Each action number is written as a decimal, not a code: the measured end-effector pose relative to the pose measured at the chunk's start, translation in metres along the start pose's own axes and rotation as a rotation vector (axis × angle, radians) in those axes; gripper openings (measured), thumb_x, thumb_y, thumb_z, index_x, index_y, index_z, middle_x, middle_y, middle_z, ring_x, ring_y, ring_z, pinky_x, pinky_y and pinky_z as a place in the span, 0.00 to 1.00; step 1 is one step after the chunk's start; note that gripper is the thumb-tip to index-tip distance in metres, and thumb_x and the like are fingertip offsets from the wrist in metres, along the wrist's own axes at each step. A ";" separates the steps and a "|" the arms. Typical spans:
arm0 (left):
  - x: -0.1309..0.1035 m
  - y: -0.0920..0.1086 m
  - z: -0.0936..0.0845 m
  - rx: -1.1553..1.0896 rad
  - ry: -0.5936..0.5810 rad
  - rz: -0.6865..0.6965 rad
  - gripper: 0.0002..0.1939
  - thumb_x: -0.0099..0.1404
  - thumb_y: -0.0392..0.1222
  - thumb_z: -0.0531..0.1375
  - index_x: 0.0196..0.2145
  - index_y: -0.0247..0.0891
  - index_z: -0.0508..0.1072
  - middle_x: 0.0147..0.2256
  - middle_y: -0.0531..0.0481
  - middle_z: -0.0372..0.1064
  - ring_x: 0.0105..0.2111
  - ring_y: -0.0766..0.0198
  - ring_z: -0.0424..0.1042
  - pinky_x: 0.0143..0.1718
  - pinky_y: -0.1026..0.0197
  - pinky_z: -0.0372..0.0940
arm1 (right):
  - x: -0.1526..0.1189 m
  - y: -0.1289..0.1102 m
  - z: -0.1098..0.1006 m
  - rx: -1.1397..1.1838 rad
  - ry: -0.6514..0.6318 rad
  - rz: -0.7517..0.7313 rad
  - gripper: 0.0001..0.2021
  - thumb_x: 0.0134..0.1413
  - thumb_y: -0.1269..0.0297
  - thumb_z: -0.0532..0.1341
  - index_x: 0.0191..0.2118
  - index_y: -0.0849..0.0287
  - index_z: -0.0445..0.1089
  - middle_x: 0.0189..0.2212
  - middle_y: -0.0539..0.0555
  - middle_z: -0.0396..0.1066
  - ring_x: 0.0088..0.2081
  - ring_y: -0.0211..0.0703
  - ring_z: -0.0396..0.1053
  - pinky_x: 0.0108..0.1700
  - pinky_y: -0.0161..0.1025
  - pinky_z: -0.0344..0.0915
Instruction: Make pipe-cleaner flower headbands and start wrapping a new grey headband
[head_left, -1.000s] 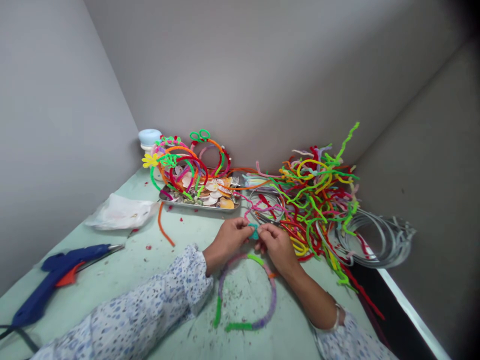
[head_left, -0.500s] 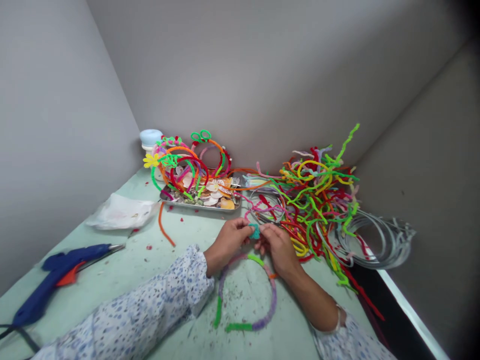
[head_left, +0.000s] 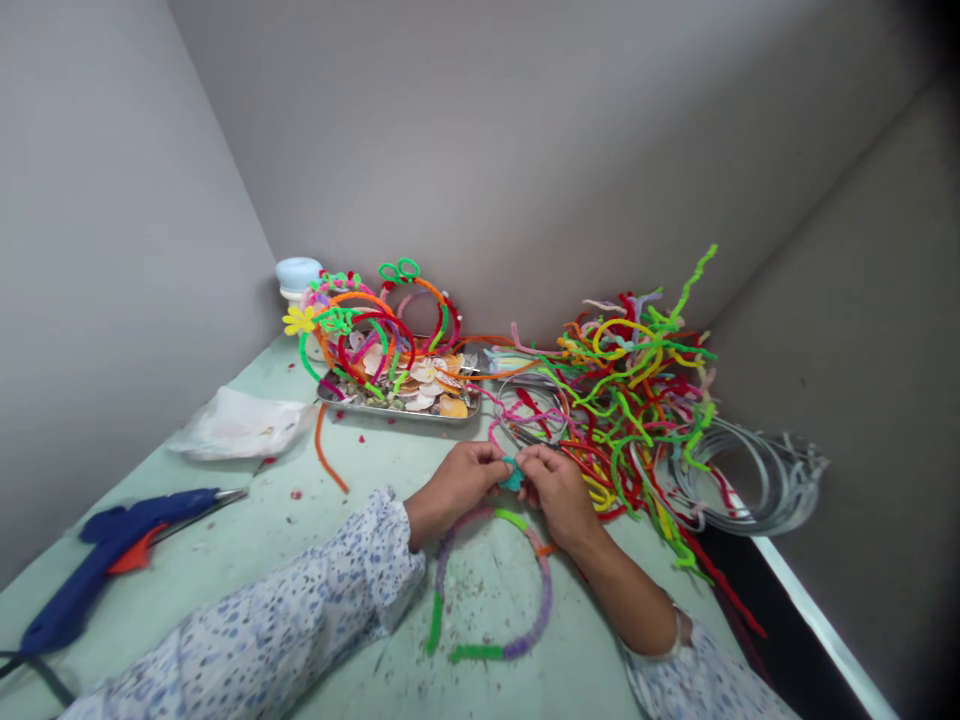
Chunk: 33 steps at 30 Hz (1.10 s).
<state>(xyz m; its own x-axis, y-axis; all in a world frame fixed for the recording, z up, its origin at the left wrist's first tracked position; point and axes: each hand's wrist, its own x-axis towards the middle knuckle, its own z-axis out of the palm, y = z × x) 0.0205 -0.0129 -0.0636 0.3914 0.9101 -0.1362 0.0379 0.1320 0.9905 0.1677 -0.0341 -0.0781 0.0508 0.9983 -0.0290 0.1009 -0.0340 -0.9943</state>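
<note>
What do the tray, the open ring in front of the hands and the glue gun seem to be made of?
Tray: probably metal, judging by its shiny grey rim.
Open ring: fuzzy, matt pile, likely chenille stems; its core is hidden.
Glue gun: apparently smooth blue plastic, with a metallic-looking nozzle.

The work surface (head_left: 360,600), pale green and marked with dark specks and smudges, was enclosed by plain grey walls (head_left: 480,150), with a corner formed at the left and another at the right. Soft, uneven light was cast across the walls, the left side being left paler and the right side darker. A dark gap (head_left: 795,620) edged by a bright strip (head_left: 817,625) was seen beside the surface's right edge.
</note>
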 end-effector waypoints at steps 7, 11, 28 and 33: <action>0.003 0.002 -0.001 -0.058 0.076 0.018 0.09 0.52 0.42 0.60 0.22 0.35 0.67 0.18 0.55 0.59 0.18 0.71 0.57 0.22 0.65 0.51 | 0.002 0.001 0.000 0.127 -0.050 0.001 0.13 0.53 0.54 0.57 0.29 0.60 0.66 0.15 0.46 0.65 0.15 0.31 0.56 0.18 0.30 0.52; 0.004 0.001 -0.001 -0.057 0.101 0.047 0.08 0.53 0.42 0.60 0.24 0.34 0.68 0.19 0.55 0.60 0.19 0.72 0.58 0.22 0.66 0.52 | 0.002 0.003 0.001 0.097 -0.064 -0.004 0.14 0.52 0.53 0.57 0.26 0.59 0.66 0.15 0.46 0.65 0.15 0.32 0.56 0.18 0.30 0.52; 0.004 0.009 -0.004 -0.246 0.081 -0.064 0.10 0.54 0.44 0.60 0.27 0.34 0.69 0.20 0.53 0.63 0.20 0.71 0.62 0.23 0.67 0.55 | -0.001 -0.004 0.004 -0.042 -0.025 -0.060 0.12 0.48 0.60 0.59 0.38 0.60 0.69 0.18 0.46 0.67 0.18 0.36 0.61 0.21 0.33 0.58; 0.005 0.009 -0.004 -0.167 0.110 0.004 0.11 0.52 0.45 0.62 0.25 0.34 0.68 0.19 0.55 0.62 0.19 0.71 0.60 0.23 0.66 0.53 | -0.004 -0.005 0.003 -0.075 -0.022 -0.130 0.09 0.49 0.61 0.59 0.35 0.59 0.70 0.19 0.48 0.67 0.21 0.38 0.63 0.25 0.35 0.59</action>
<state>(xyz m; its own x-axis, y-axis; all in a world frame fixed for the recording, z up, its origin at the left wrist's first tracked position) 0.0191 -0.0054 -0.0551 0.2877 0.9471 -0.1423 -0.1204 0.1832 0.9757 0.1641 -0.0382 -0.0731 0.0106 0.9953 0.0963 0.1792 0.0928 -0.9794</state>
